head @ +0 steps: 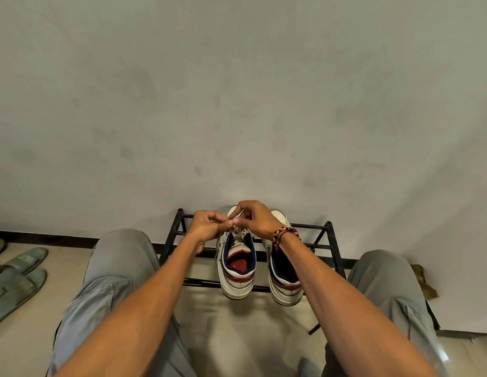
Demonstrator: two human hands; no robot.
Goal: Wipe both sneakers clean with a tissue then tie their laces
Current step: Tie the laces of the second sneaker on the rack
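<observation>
Two white sneakers with red and navy trim stand side by side on a black metal rack, heels toward me. Over the left sneaker, my left hand and my right hand both pinch its white laces above the tongue. The fingertips of the two hands meet over the lacing. My right forearm, with a beaded bracelet at the wrist, crosses over the right sneaker and hides much of it. No tissue is in view.
My knees in grey trousers frame the rack on both sides. A plain wall rises right behind the rack. Pale green slippers lie on the floor at far left. A brown crumpled thing lies at the right by the wall.
</observation>
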